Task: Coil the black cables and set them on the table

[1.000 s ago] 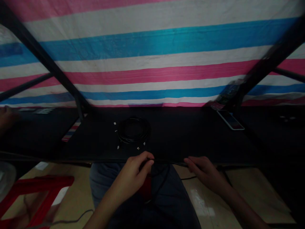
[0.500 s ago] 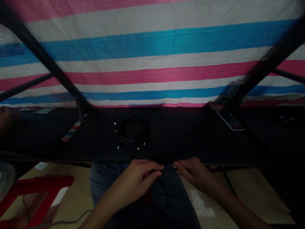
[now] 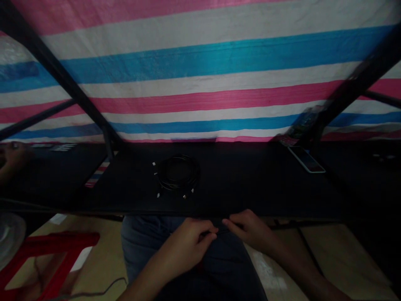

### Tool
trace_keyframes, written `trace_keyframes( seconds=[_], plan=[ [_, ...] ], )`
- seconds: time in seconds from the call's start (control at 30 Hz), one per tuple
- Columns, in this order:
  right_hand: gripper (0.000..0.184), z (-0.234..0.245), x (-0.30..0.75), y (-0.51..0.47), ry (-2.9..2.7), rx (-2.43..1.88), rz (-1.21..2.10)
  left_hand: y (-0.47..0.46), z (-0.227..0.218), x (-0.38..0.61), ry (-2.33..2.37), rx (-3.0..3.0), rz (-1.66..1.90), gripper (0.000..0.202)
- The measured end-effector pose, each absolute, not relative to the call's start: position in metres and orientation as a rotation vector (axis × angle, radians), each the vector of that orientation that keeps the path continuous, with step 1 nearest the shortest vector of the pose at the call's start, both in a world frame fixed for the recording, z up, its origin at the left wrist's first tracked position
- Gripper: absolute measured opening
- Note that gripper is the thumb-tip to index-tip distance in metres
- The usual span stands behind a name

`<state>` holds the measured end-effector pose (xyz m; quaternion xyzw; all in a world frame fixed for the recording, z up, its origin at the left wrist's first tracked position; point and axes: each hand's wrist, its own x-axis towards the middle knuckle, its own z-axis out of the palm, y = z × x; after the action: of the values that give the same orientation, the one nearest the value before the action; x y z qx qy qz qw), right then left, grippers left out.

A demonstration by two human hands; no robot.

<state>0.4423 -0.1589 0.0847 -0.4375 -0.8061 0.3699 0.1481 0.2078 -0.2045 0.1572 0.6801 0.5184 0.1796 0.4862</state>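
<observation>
My left hand [image 3: 189,244] and my right hand [image 3: 250,232] are close together over my lap, just below the front edge of the black table [image 3: 250,184]. Each pinches a thin black cable [image 3: 217,230] that runs between their fingertips; the light is dim and the cable barely shows. On the table ahead lies a coil of black cables [image 3: 178,175] with several small white plugs sticking out around it.
A phone [image 3: 306,159] lies at the table's right rear, beside a slanting black frame post. A striped pink, blue and white sheet hangs behind. A red stool [image 3: 50,246] stands at lower left. Another person's hand [image 3: 12,159] rests at the far left.
My right hand has moved left toward my left hand, so the stretch of cable between them has shortened. Both hands have dropped slightly below the table edge.
</observation>
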Motion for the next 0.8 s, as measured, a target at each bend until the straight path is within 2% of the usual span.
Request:
trace_keyframes(
  seconds=[0.37,0.57,0.67,0.8],
  plan=[
    [0.050,0.069,0.448,-0.145,-2.388,-1.543,1.002,-0.201,0.156,0.179,1.310,1.719,0.387,0.029],
    [0.050,0.074,0.436,-0.155,-2.292,-1.346,1.113,-0.205,0.157,0.195,1.339,1.726,0.368,0.022],
    [0.044,0.083,0.416,-0.170,-2.341,-1.241,1.163,-0.208,0.153,0.212,1.315,1.719,0.327,0.022],
    [0.041,0.089,0.409,-0.175,-2.470,-1.337,1.124,-0.207,0.146,0.212,1.302,1.719,0.274,0.019]
  ],
)
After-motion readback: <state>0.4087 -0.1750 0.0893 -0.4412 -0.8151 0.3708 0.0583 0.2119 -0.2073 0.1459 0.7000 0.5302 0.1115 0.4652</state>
